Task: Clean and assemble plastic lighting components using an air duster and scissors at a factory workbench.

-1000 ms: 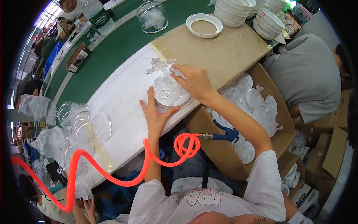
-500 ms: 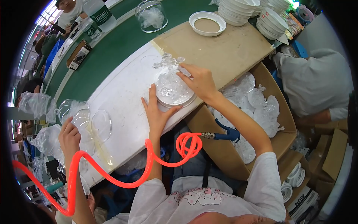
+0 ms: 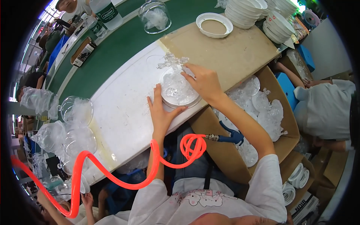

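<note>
Near the desk's front edge, on the white sheet [image 3: 123, 108] laid over the desk:

Item 1. Clear round dish [image 3: 179, 90], shallow, transparent, with crumpled clear film or moulded relief inside; which, cannot be told. It sits flat on the white sheet, close to the seam where the brown cardboard panel [image 3: 228, 52] begins. Judged light, rigid, smooth and likely slippery; probably brittle at the rim. Best taken by the rim from both sides, not by the centre.

Item 2. Left hand [image 3: 161, 112], fingers spread flat, palm down on the sheet, fingertips touching the dish's near-left rim; not closed on anything.

Item 3. Right hand [image 3: 200, 80], fingers curled over the dish's far-right rim, pressing or pinching there; a full grip cannot be confirmed.

Item 4. Clear branched plastic piece [image 3: 173, 62], just beyond the dish, touching or nearly touching it.

Item 5. Cardboard box [image 3: 279, 112] to the right of the desk, holding more clear dishes.

Item 6. Coiled orange air hose [image 3: 112, 172] with blue nozzle [image 3: 230, 137], hanging below the front edge.

Item 7. White bowl [image 3: 214, 24] at the cardboard panel's far edge; stacked white bowls [image 3: 245, 9] beyond it.
</note>
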{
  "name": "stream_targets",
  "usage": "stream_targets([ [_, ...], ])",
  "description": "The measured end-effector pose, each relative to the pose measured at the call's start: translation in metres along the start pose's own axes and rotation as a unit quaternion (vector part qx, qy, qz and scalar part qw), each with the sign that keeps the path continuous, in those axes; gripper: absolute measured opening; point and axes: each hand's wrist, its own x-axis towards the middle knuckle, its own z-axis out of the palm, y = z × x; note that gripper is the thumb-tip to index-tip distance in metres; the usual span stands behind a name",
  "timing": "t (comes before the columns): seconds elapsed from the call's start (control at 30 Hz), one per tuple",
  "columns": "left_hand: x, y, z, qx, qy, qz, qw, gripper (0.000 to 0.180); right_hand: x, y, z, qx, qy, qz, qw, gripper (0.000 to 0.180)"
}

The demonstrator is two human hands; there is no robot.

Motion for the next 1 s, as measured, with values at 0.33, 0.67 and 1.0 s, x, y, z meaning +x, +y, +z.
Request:
stream_targets([
  [0.33, 0.001, 0.003, -0.003, -0.012, -0.003, -0.024, 1.0, 0.102, 0.0, 0.002, 0.003, 0.057, 0.006, 0.044, 0.997, 0.026],
  [0.67, 0.002, 0.004, 0.0, -0.031, 0.001, -0.033, 0.999, 0.102, 0.007, 0.004, -0.003, 0.058, -0.022, 0.066, 0.996, 0.029],
  [1.0, 0.0, 0.009, 0.004, 0.119, -0.01, 0.013, 0.993, 0.114, 0.012, 0.007, -0.003, 0.034, -0.043, 0.044, 0.998, 0.028],
])
